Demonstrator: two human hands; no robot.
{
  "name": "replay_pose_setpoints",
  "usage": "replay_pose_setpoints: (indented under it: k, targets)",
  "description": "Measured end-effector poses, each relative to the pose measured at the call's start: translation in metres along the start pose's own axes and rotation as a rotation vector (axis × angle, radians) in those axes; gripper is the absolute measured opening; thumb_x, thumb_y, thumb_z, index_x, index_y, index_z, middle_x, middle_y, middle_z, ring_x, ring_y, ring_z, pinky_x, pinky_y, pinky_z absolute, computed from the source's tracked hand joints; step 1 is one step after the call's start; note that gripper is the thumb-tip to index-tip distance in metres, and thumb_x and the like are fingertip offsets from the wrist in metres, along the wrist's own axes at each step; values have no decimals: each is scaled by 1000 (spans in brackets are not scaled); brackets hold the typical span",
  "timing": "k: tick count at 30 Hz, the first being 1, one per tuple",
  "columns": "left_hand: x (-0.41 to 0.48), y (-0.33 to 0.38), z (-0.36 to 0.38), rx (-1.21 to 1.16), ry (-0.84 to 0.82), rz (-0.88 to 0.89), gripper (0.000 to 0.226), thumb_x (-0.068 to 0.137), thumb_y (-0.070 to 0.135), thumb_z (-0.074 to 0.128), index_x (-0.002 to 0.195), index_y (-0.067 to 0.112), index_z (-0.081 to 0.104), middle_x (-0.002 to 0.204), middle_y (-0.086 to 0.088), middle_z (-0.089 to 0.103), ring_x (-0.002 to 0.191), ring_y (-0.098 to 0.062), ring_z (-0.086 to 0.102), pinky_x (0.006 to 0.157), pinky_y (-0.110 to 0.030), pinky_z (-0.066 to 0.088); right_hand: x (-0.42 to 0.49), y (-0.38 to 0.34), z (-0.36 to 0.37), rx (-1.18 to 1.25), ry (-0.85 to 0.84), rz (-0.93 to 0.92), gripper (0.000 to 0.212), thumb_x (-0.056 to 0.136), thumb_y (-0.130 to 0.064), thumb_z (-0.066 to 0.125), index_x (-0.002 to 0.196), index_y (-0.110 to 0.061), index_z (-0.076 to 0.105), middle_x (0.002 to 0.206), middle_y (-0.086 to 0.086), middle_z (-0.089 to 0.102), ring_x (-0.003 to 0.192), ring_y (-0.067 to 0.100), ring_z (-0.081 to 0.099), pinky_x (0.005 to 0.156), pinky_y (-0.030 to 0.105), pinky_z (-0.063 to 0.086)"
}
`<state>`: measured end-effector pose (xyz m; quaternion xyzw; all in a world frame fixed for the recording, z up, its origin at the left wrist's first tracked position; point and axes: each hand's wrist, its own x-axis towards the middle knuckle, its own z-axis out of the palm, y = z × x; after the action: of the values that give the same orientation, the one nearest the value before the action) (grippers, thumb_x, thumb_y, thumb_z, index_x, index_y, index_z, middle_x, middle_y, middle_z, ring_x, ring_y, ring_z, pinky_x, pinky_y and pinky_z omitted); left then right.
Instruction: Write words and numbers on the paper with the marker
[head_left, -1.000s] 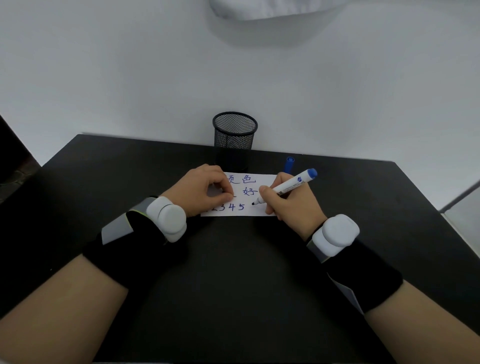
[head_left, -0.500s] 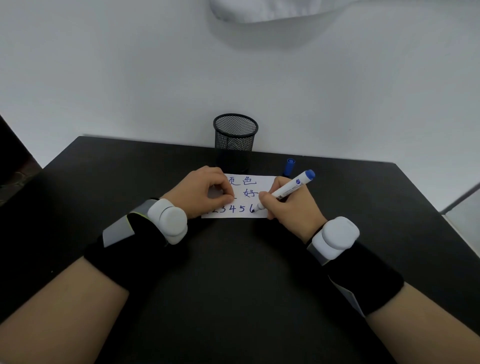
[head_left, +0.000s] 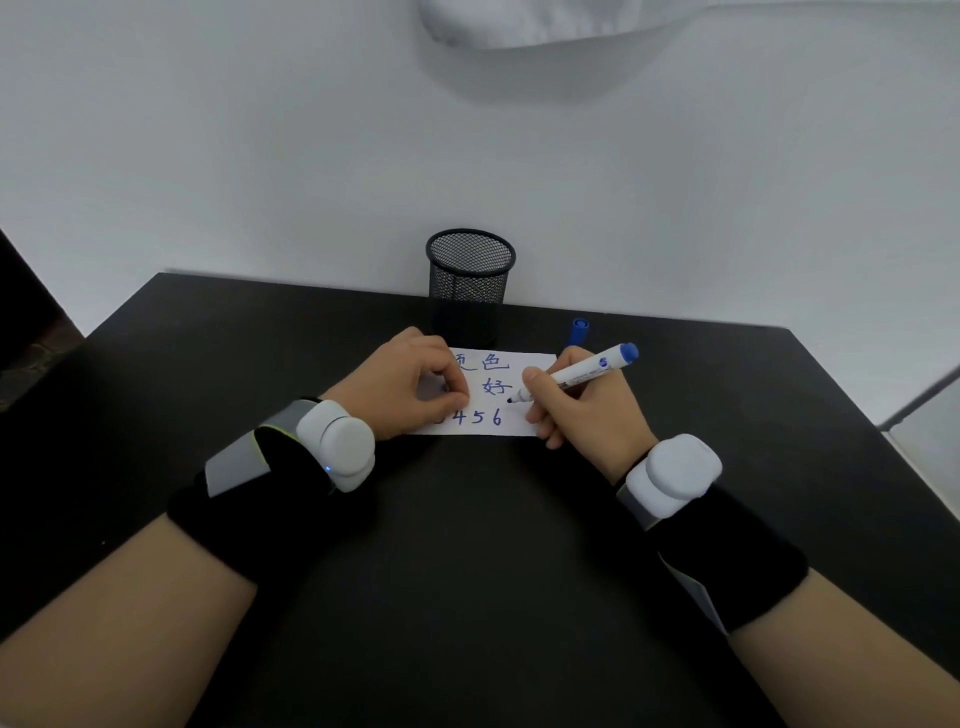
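A small white paper (head_left: 522, 422) lies on the black table (head_left: 467, 545), with blue characters on two lines and the digits 4 5 6 along its bottom line. My left hand (head_left: 405, 387) rests on the paper's left part with fingers curled, pressing it down and hiding some writing. My right hand (head_left: 587, 410) holds a white marker with a blue end (head_left: 582, 373), its tip just above the paper, right of the second line.
A black mesh pen cup (head_left: 470, 283) stands at the table's far edge behind the paper. The blue marker cap (head_left: 578, 331) lies right of the cup. Both wrists carry white devices on black bands. A white wall rises behind.
A 6 was written after the 5 on the bottom line. The marker tip then lifted up and away from that line, toward the right of the second line. My left hand stayed put.
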<state>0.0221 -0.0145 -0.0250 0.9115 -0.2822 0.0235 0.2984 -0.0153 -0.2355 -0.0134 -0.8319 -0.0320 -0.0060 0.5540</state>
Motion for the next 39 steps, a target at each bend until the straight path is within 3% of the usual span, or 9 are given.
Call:
replay_pose_setpoints:
  k: [6,13,21,26,35,39]
  targets:
    - [1,2,1,-1,-8,10,4,82,29,69,86,30,67,94,10,62,93,-8,52,84,-25,45,0,-1,3,-14,-24,-14,25,93,-27,63,82,-7,53,69,11,70,52,17,64,49,23,53]
    - [0,0,1,-8,-22,-8,6,82,29,69,85,33,66,94,11,60,92,-7,52,83,-24,44,0,-2,0,-67,4,-13,27,93,-24,63,87,2,55,64,4,66,44,0,57,49,12,47]
    - [0,0,0,-20,-24,-6,6,82,29,69,87,31,67,95,10,61,93,-9,52,83,-24,45,1,-1,2,-81,-6,-18,25,92,-27,64,82,-6,56,63,2,66,45,0,57,51,11,46]
    - [0,-1,1,-16,-22,-2,6,82,29,70,87,31,67,95,10,61,93,-9,52,85,-28,46,1,0,2,-107,-9,-15,26,92,-26,64,85,-2,57,62,2,66,44,0,58,50,9,45]
    - [0,1,0,-18,-25,-10,6,82,29,70,86,31,67,95,10,61,94,-10,53,86,-30,47,1,0,1,-117,-34,0,21,90,-18,64,77,-4,56,56,4,63,40,3,53,48,13,44]
    - [0,1,-1,-20,-31,-11,6,82,29,69,88,29,68,96,10,61,95,-9,52,87,-29,47,2,-1,-2,13,75,-3,24,92,-22,63,82,-2,56,60,6,65,43,6,54,46,18,47]
